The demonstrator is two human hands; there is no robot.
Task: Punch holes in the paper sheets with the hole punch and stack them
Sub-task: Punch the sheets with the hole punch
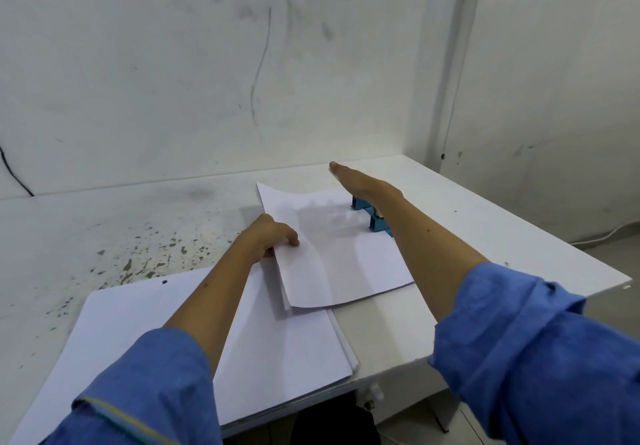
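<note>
A few white paper sheets (339, 254) lie on the white table (485, 230), their right edge pushed into a blue hole punch (372, 218). My left hand (272, 235) pinches the sheets' left edge, thumb on top. With straight fingers, my right hand (360, 181) lies flat on top of the punch and hides most of it. A stack of white sheets (207, 337) sits at the near left under my left forearm; one punched hole (164, 282) shows near its far edge.
A white wall runs right behind the table, with a corner at the right. Dark specks mark the tabletop (145, 254) to the left of the sheets. The table's right edge (588, 257) drops to the floor, where a white cable (602, 235) lies.
</note>
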